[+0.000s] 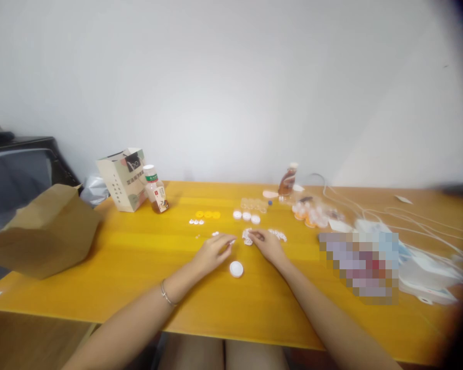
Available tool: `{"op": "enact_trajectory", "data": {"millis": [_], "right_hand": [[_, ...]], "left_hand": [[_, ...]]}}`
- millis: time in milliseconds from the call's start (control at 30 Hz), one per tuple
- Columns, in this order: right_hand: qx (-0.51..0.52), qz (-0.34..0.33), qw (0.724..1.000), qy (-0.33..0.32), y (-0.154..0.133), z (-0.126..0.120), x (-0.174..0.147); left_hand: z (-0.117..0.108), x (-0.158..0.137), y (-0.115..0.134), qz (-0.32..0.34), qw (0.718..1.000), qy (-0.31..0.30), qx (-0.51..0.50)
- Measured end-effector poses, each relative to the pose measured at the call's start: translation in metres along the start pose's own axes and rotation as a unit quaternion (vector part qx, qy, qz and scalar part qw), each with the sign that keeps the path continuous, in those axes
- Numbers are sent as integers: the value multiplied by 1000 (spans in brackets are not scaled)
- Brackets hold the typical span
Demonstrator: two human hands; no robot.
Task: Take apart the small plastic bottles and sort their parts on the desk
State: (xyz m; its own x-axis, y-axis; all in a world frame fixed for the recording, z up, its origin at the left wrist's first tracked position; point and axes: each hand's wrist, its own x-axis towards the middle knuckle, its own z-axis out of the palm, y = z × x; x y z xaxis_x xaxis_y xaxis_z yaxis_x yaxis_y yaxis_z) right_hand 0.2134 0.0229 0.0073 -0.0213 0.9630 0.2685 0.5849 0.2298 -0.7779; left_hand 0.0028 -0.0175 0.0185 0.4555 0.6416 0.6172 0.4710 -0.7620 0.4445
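Observation:
My left hand (213, 253) is over the middle of the table with thumb and fingers pinched together. A small white piece (232, 241) shows at its fingertips, too small to name. To the right, my right hand (269, 245) has its fingers curled at a little heap of small white pieces (247, 237); whatever they grip is hidden. More small white pieces (278, 235) lie just beyond this hand. Between and below both hands rests a round white lid (236, 269). A few white bits (215, 234) lie behind my left hand.
Yellow rings (208, 214), small white caps (196, 222), white round lids (246, 216) and clear cups (253, 205) stand in rows farther back. Around them are a labelled bottle (156, 191), a paper bag (123, 180), a brown bottle (287, 181), orange-and-white containers (310, 214) and white cables (364, 209).

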Motion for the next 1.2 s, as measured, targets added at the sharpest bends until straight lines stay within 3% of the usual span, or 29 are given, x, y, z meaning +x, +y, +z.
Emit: {"op": "enact_trajectory", "data": {"millis": [467, 700, 833, 1200], "right_hand": [[-20, -18, 999, 21, -18, -14, -8], [83, -140, 984, -75, -38, -2, -27], [84, -164, 976, -119, -42, 5, -36], [100, -195, 973, -77, -47, 5, -40]], "left_hand": [[-5, 1, 8, 9, 1000, -22, 15], [0, -1, 8, 13, 1000, -25, -6], [3, -4, 7, -7, 999, -31, -40], [4, -1, 9, -52, 997, -7, -51]]}}
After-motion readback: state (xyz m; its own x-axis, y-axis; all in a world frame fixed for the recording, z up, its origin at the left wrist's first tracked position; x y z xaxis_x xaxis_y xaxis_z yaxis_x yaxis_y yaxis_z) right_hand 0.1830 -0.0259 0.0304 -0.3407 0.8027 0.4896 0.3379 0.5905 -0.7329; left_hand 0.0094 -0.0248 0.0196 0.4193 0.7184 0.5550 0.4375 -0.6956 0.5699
